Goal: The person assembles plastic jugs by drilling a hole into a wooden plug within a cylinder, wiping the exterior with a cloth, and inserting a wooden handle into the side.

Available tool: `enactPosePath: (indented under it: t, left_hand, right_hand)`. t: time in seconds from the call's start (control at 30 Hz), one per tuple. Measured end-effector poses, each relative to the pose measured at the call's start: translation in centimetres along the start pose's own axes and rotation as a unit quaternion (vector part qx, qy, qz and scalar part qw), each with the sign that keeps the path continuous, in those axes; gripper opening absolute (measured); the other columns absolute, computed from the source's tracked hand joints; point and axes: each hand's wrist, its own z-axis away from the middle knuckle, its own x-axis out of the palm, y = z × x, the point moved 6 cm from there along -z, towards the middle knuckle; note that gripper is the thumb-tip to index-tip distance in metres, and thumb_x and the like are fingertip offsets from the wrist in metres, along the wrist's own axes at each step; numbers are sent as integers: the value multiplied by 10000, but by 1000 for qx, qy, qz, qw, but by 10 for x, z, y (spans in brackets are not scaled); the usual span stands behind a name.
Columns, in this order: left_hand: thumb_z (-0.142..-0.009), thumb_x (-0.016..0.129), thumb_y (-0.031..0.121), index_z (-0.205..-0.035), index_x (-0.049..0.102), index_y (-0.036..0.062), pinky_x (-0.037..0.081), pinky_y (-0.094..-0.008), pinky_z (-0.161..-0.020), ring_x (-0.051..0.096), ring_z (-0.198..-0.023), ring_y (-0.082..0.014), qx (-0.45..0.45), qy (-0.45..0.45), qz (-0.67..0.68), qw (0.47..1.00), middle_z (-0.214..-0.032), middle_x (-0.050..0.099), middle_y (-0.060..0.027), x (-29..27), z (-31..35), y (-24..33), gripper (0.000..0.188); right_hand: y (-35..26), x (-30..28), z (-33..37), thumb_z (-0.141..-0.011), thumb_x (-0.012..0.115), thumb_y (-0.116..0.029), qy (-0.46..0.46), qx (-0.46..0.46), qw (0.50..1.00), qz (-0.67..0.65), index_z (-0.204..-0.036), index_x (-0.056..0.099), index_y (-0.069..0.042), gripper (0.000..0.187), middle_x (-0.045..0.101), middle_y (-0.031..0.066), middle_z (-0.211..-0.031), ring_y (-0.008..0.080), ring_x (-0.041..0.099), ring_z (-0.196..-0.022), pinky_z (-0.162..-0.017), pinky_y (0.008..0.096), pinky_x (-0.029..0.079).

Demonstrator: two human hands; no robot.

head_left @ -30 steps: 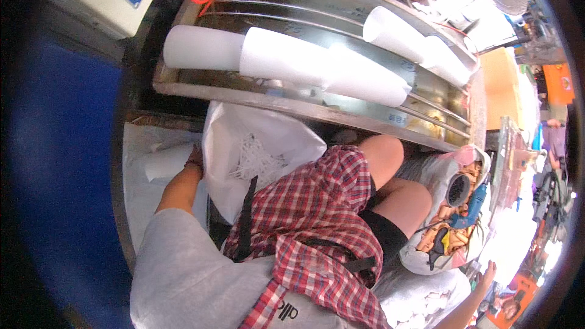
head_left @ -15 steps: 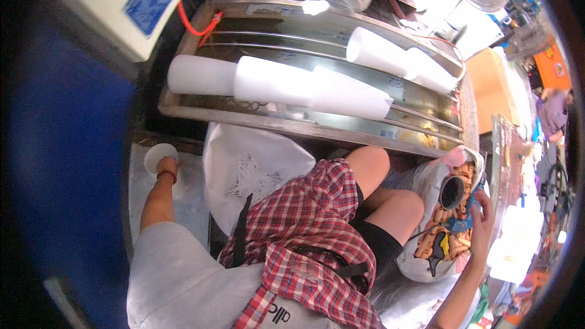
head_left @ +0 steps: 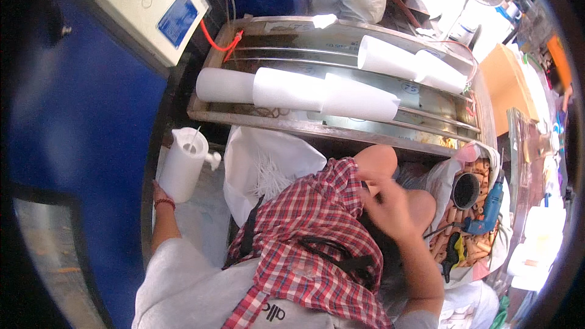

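Observation:
My left hand (head_left: 163, 194) grips the bottom of a white plastic jug (head_left: 183, 173), its fingers mostly hidden behind it. The jug leans, its open top facing up, with a thin white strip inside and a white knob-like piece on its side. My right hand (head_left: 390, 210) is over my thighs, smeared by motion, so its fingers cannot be made out. Beyond it to the right, a blue power drill (head_left: 485, 207) rests upright on a sack of brown cylindrical pieces (head_left: 479, 250). Thin white strips (head_left: 268, 170) fill part of a white bag (head_left: 241, 152) between the jug and my lap.
A metal-framed bench (head_left: 292, 128) crosses ahead, carrying several white tapered cylinders (head_left: 289, 89) on its rails. A dark round cup (head_left: 466, 191) and a black-and-yellow tool (head_left: 453, 253) lie on the sack. A blue cabinet (head_left: 79, 122) stands left; a cardboard box (head_left: 506, 88) stands right.
My right hand has left the drill and moved left over my lap. In my left hand the jug has turned from showing a round end to showing its side and open top.

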Motion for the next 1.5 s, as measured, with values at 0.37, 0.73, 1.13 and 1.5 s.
enactPosePath:
  t: [0.37, 0.73, 1.13, 1.5]
  left_hand:
    - [-903, 436, 575, -1193, 547, 11, 482, -358, -885, 592, -1041, -234, -165, -427, -167, 873, -1153, 609, -99, 280, 190, -74, 643]
    - [-929, 271, 606, -1390, 339, 68, 360, -425, -1038, 434, -1236, -286, -303, -530, -153, 777, -1375, 423, -118, 252, 224, -167, 712]
    - [-914, 306, 629, -1338, 404, 53, 357, -431, -1017, 461, -1196, -267, -144, -483, -105, 857, -1329, 468, -99, 329, 288, -99, 722]
    - [-934, 489, 182, -1042, 576, 52, 491, -351, -665, 611, -770, -245, 156, -837, -322, 415, -926, 632, -71, 442, 666, -202, 190]
  right_hand:
    - [-60, 118, -23, -762, 662, -369, 38, -250, 951, 179, -1380, 338, -79, 756, 520, 105, -1216, 256, 477, -1141, -1048, 590, 210]
    - [-38, 154, -14, -796, 625, -218, -4, -241, 959, 146, -1401, 259, 31, 749, 614, 156, -904, 326, 573, -1009, -1043, 675, 84]
    - [-9, 45, 10, -827, 629, -373, 162, 28, 986, 33, -1391, 274, 15, 771, 606, 216, -976, 352, 575, -1016, -1001, 536, 292]
    - [35, -134, 349, -897, 588, -206, 800, 71, 540, -251, -1273, 433, 38, 474, 543, 114, -1179, 194, 514, -1088, -942, 312, 404]
